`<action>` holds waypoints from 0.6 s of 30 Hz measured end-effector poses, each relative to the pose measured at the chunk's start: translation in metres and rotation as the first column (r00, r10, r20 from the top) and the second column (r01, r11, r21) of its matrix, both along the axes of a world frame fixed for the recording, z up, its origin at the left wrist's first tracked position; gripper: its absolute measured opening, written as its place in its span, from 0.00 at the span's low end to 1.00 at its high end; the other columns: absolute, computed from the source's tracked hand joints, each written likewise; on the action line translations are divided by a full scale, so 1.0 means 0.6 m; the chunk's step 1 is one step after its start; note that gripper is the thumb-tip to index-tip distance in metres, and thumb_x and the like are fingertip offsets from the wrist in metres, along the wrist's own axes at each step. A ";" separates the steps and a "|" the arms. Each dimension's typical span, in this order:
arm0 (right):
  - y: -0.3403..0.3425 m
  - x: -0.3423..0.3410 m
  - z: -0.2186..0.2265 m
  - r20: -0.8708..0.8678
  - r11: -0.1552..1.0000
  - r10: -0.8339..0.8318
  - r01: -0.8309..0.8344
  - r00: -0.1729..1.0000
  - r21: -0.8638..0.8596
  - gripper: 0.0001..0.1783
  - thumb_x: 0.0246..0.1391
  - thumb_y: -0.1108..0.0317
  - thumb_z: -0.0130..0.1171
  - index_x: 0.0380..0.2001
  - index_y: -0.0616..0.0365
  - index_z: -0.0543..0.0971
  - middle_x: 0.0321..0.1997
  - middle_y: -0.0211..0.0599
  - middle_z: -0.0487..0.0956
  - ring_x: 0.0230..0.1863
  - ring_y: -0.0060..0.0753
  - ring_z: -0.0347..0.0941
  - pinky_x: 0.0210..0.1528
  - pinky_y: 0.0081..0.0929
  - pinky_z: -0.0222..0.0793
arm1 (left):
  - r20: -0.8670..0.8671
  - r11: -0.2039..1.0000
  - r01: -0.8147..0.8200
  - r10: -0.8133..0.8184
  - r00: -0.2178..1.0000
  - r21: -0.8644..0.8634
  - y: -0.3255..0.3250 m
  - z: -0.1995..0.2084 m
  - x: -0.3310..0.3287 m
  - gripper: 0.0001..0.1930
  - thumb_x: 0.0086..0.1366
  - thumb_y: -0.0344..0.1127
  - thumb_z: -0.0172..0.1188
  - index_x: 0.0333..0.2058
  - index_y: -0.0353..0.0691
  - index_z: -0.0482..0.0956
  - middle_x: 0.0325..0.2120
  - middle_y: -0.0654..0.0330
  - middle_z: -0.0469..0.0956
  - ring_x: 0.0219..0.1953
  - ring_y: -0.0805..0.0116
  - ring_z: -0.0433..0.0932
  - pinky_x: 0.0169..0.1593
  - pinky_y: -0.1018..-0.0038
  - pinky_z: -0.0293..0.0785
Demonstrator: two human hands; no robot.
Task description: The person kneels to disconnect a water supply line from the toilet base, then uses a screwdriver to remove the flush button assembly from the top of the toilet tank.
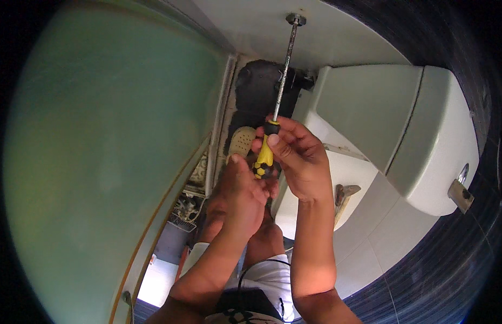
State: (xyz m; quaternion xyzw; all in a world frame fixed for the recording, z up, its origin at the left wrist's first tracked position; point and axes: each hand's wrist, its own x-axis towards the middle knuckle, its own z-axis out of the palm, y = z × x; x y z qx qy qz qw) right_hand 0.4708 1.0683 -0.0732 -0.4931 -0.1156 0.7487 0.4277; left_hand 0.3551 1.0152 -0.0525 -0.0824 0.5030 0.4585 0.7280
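Observation:
A long screwdriver (265, 152) with a yellow and black handle slants upward, its worn metal shaft reaching a dark round fitting (296, 19) on a pale panel (348, 29). How the tip seats in that fitting is too small to tell. My right hand (300, 159) grips the upper part of the handle, thumb in front and fingers wrapped behind. Close by the butt end, my left hand (244, 191) is loosely open. Its thumb stands apart from the handle, while its fingers lie partly hidden behind the butt; whether they touch it I cannot tell.
On the left rises a greenish frosted panel (110, 140) with a metal-edged frame. A white toilet tank (370, 102) stands close on the right, with a metal lever (460, 195) at its end. Below my hands are my legs and a beige clog (242, 141). Dark streaked tiles (450, 254) line the right.

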 end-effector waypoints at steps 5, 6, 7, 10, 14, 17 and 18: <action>0.009 -0.010 0.012 0.125 0.999 -0.024 0.028 0.992 -0.025 0.24 0.60 0.73 0.65 0.57 0.65 0.72 0.40 0.39 0.82 0.40 0.32 0.80 0.45 0.28 0.77 | -0.587 0.941 0.296 -0.148 0.796 0.165 -0.026 0.027 0.030 0.27 0.79 0.53 0.42 0.62 0.37 0.65 0.44 0.59 0.76 0.37 0.72 0.74 0.42 0.73 0.71; 0.014 -0.011 0.015 0.134 0.998 -0.014 0.021 0.991 -0.052 0.24 0.60 0.71 0.66 0.57 0.65 0.72 0.39 0.38 0.81 0.39 0.32 0.80 0.44 0.28 0.77 | -0.559 0.925 0.334 -0.182 0.809 0.182 -0.031 0.022 0.024 0.27 0.78 0.53 0.43 0.62 0.37 0.65 0.45 0.59 0.76 0.37 0.72 0.74 0.42 0.73 0.71; 0.022 -0.011 0.018 0.115 0.999 -0.009 0.012 0.993 -0.033 0.24 0.61 0.70 0.64 0.58 0.65 0.72 0.39 0.38 0.81 0.39 0.32 0.80 0.44 0.28 0.77 | -0.527 0.919 0.351 -0.213 0.823 0.178 -0.035 0.016 0.020 0.27 0.78 0.53 0.44 0.63 0.37 0.64 0.45 0.58 0.76 0.37 0.72 0.74 0.43 0.72 0.70; 0.053 -0.006 0.025 -0.011 0.999 -0.033 0.033 0.999 -0.020 0.22 0.65 0.65 0.59 0.58 0.65 0.72 0.39 0.37 0.81 0.39 0.31 0.79 0.43 0.28 0.76 | -0.130 0.940 0.226 -0.198 0.971 0.255 -0.048 -0.001 0.008 0.26 0.78 0.53 0.45 0.62 0.38 0.66 0.46 0.58 0.77 0.38 0.71 0.74 0.43 0.72 0.71; 0.111 0.004 0.012 -0.114 0.996 -0.052 0.059 0.992 0.060 0.20 0.69 0.62 0.53 0.55 0.66 0.75 0.41 0.39 0.80 0.39 0.31 0.78 0.43 0.30 0.76 | 0.454 0.987 -0.133 0.081 0.887 0.084 -0.041 -0.009 0.004 0.24 0.78 0.52 0.46 0.62 0.42 0.66 0.46 0.59 0.77 0.43 0.68 0.78 0.44 0.71 0.72; 0.127 0.002 0.006 -0.093 0.994 -0.071 0.079 0.993 0.079 0.17 0.69 0.64 0.53 0.52 0.68 0.77 0.43 0.42 0.80 0.41 0.35 0.78 0.45 0.33 0.78 | 0.297 0.997 -0.081 0.080 0.952 -0.009 -0.030 0.004 0.004 0.24 0.77 0.53 0.47 0.61 0.43 0.67 0.46 0.58 0.77 0.45 0.66 0.80 0.47 0.69 0.74; 0.128 -0.001 0.006 -0.083 0.993 -0.106 0.110 0.991 0.037 0.17 0.69 0.65 0.53 0.51 0.68 0.77 0.43 0.43 0.80 0.42 0.37 0.79 0.45 0.34 0.78 | 0.176 0.999 -0.049 0.050 0.983 -0.013 -0.027 0.008 0.004 0.24 0.76 0.53 0.48 0.60 0.42 0.67 0.46 0.58 0.77 0.45 0.65 0.81 0.48 0.68 0.75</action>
